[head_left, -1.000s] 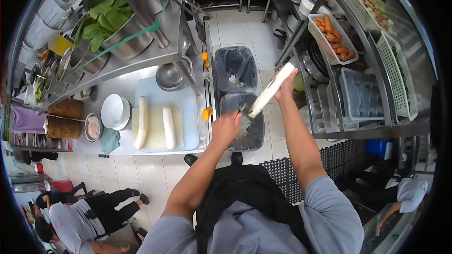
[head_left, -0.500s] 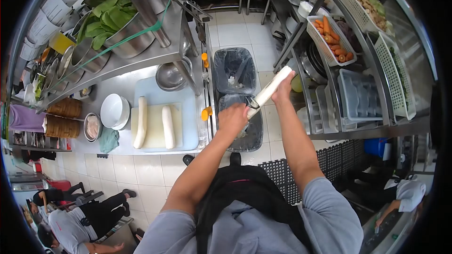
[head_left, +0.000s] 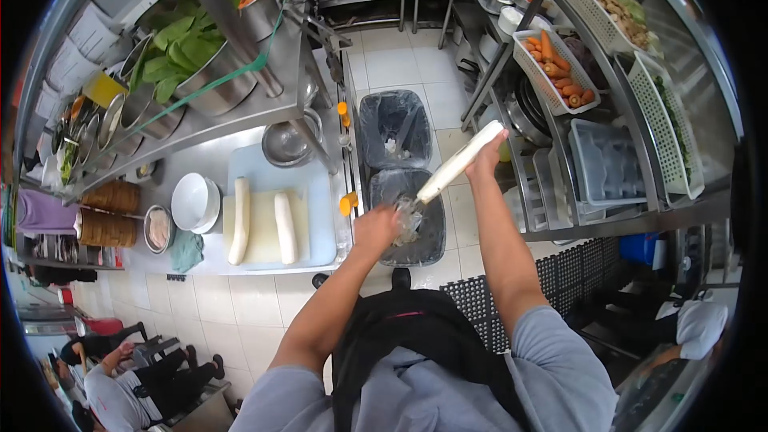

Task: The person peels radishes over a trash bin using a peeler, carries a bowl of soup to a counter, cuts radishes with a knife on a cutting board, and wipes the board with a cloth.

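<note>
My right hand (head_left: pixel 485 158) is wrapped round the upper end of a long white radish (head_left: pixel 456 166), held slanting over two lined bins. My left hand (head_left: pixel 378 229) is closed on a peeler (head_left: pixel 408 210), smeared by motion, just off the radish's lower end. Below it the near bin (head_left: pixel 428 244) holds pale scraps; the far bin (head_left: pixel 376 120) has some too. On the counter to the left, two more pale, peeled-looking radishes, a left one (head_left: pixel 239 222) and a right one (head_left: pixel 285 228), lie on a cutting board (head_left: pixel 264 244).
White bowls (head_left: pixel 194 202), a steel bowl of pale meat (head_left: pixel 158 228) and a green cloth (head_left: pixel 187 251) share the counter. A steel shelf above bears a pot of leaves (head_left: pixel 184 56). On the right, racks hold a carrot basket (head_left: pixel 556 70). Other people (head_left: pixel 132 388) are at lower left.
My left hand has moved down and left with the peeler, away from the radish. My right hand still holds the radish, its lower end now uncovered.
</note>
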The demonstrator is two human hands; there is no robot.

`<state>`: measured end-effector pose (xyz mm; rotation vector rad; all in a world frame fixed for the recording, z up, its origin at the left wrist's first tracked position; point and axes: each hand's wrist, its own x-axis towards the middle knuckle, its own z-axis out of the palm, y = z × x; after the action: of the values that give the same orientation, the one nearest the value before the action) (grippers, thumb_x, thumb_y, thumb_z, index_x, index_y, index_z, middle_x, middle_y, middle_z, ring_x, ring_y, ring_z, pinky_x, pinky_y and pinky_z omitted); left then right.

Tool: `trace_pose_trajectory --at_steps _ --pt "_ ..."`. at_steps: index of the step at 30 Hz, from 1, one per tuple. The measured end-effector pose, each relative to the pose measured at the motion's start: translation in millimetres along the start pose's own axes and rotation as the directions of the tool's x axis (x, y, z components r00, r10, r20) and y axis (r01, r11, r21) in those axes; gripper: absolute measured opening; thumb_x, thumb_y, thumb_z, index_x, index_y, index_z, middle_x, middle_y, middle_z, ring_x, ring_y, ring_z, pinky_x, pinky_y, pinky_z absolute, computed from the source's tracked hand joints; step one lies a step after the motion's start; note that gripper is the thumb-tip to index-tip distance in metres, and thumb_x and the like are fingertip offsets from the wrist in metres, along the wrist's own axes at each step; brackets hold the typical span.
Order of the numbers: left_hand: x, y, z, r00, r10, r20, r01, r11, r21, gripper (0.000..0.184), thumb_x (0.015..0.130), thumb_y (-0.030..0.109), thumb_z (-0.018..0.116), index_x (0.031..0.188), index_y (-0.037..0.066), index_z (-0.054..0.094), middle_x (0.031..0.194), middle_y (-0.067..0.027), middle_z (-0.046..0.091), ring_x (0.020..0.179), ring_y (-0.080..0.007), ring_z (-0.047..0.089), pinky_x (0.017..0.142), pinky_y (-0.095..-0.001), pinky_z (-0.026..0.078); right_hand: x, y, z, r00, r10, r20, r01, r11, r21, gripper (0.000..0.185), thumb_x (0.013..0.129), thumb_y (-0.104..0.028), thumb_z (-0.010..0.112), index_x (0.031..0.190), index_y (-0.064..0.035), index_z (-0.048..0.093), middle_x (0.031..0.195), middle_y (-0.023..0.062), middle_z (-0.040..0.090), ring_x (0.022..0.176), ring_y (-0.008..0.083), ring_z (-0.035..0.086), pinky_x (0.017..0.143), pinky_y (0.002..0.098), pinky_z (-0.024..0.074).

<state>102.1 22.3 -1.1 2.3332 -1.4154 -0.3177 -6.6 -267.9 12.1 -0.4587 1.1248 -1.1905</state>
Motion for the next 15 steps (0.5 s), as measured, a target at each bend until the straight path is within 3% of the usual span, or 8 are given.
trace_pose_trajectory --at_steps 2,4,6,7,8,11,13,15 --pt "-10 -11 -8 0.999 -0.034 -0.035 0.034 0.999 -0.011 0.025 0.097 0.033 0.059 0.095 0.011 0.069 0.088 -0.0122 0.071 0.080 -0.0356 0.070 0.065 -0.0484 0.055 5 -4 -10 1.000 0.002 -0.030 -0.003 0.999 -0.046 0.086 0.099 -0.073 0.033 0.141 -0.0003 0.050 0.129 0.0162 0.061 0.112 0.0295 0.062 0.100 0.0424 0.0492" --pt "-4 -10 -11 0.995 -0.082 -0.064 0.080 0.996 -0.031 0.026 0.098 0.033 0.057 0.093 0.010 0.068 0.090 -0.0122 0.071 0.080 -0.0346 0.071 0.065 -0.0489 0.055 9 -3 -20 0.970 0.043 0.241 -0.051 0.998 0.024 0.079 0.099 -0.072 0.035 0.126 -0.0024 0.059 0.104 0.0133 0.066 0.087 0.0251 0.064 0.083 0.0392 0.0541" --pt "11 4 -27 0.985 -0.006 -0.173 -0.007 0.997 -0.072 0.026 0.097 0.034 0.058 0.095 0.010 0.068 0.090 -0.0134 0.072 0.080 -0.0355 0.071 0.066 -0.0479 0.055 -3 1 -19 0.914 0.054 0.402 -0.077 0.996 0.041 0.071 0.101 -0.069 0.030 0.113 -0.0047 0.057 0.090 0.0085 0.061 0.080 0.0206 0.059 0.075 0.0338 0.0539" --pt "17 -3 -20 1.000 -0.015 0.002 0.015 1.000 0.024 0.026 0.098 0.034 0.056 0.096 0.011 0.068 0.090 -0.0144 0.072 0.081 -0.0368 0.071 0.068 -0.0488 0.056 4 11 -25 0.876 0.104 0.471 -0.117 0.993 -0.001 0.074 0.099 -0.073 0.031 0.109 -0.0049 0.058 0.088 0.0075 0.061 0.077 0.0213 0.060 0.072 0.0352 0.0541" --pt "25 2 -24 1.000 -0.012 -0.009 0.012 1.000 0.025 0.026 0.098 0.034 0.056 0.096 0.011 0.068 0.090 -0.0144 0.072 0.081 -0.0368 0.071 0.068 -0.0488 0.056 -3 9 -22 0.872 0.096 0.479 -0.111 0.994 0.003 0.074 0.099 -0.073 0.031 0.109 -0.0049 0.058 0.088 0.0075 0.061 0.077 0.0213 0.060 0.072 0.0352 0.0541" --pt "47 38 -52 0.999 0.013 -0.049 -0.016 0.998 -0.055 0.029 0.100 0.033 0.053 0.095 0.009 0.068 0.089 -0.0167 0.072 0.081 -0.0390 0.070 0.069 -0.0517 0.055 -39 12 -14 0.833 0.297 0.467 -0.265 0.955 -0.134 0.081 0.093 -0.082 0.030 0.100 -0.0076 0.061 0.079 0.0058 0.060 0.066 0.0199 0.060 0.064 0.0349 0.0526" --pt "64 69 -78 0.990 0.022 -0.137 -0.051 0.976 -0.210 0.028 0.100 0.031 0.054 0.092 0.008 0.068 0.090 -0.0196 0.071 0.084 -0.0435 0.067 0.070 -0.0549 0.053 -64 13 -11 0.819 0.293 0.493 -0.231 0.955 -0.184 0.080 0.093 -0.082 0.030 0.099 -0.0085 0.061 0.079 0.0052 0.060 0.066 0.0196 0.059 0.064 0.0347 0.0523" --pt "79 82 -78 0.992 0.014 -0.124 -0.043 0.972 -0.229 0.028 0.100 0.031 0.054 0.091 0.007 0.067 0.088 -0.0208 0.070 0.083 -0.0446 0.067 0.070 -0.0556 0.053 -69 21 -9 0.797 0.293 0.528 -0.199 0.953 -0.229 0.078 0.092 -0.083 0.030 0.096 -0.0112 0.060 0.078 0.0033 0.059 0.066 0.0190 0.059 0.063 0.0344 0.0516"
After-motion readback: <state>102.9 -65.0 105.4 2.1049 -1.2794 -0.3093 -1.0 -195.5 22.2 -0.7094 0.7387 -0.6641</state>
